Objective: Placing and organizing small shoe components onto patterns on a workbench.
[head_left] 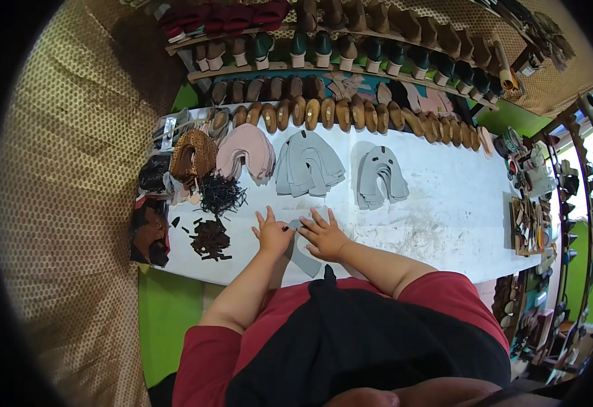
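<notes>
A curved grey shoe-upper piece (304, 261) lies on the white table in front of me, its upper part partly hidden under my hands. My left hand (274, 234) rests at its left side with fingers spread, the thumb beside a small dark strip at the top of the piece. My right hand (325, 236) lies over the right side, fingers stretched out and apart. To the left are a pile of short brown strips (211, 239) and a tangled heap of black strips (221, 193).
Beyond my hands stand two stacks of grey uppers (308, 166) (381, 178), a pink stack (245, 152) and a leopard-patterned stack (193, 154). Wooden shoe lasts (328, 114) line the table's back edge, under shelves of shoes (323, 47). A tool box (528, 227) sits at the right end.
</notes>
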The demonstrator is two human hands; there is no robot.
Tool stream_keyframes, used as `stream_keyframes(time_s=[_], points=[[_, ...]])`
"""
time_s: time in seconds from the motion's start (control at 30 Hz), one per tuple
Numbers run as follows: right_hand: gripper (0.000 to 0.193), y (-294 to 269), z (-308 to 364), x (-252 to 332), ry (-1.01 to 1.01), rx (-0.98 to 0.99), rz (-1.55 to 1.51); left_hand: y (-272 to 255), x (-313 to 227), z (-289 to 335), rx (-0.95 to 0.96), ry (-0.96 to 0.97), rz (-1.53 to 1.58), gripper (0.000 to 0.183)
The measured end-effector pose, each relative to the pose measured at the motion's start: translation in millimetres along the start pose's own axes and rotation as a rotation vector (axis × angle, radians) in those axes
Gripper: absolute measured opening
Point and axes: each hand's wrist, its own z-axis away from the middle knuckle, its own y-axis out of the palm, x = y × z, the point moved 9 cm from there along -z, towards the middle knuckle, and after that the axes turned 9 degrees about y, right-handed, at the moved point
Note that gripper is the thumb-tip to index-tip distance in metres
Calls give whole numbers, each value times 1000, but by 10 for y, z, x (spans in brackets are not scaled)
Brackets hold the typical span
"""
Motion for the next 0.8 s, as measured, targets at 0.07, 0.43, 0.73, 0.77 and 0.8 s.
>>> stream_keyframes(time_s=[0.07,0.43,0.73,0.77,0.8], points=[[60,36,-16,-1,6,17,13,24,-105,-30,31,85,2,20],[51,-50,-48,7,28,83,6,181,179,-154,154,110,102,15],[47,-43,3,-68,41,30,-52,-11,-130,32,-55,179,-16,16],[48,-87,11,-61,26,-37,-96,-13,-136,45,-90,193,-22,15],[48,-69,16,-75,27,-34,-96,-14,-147,53,-126,208,-28,14]])
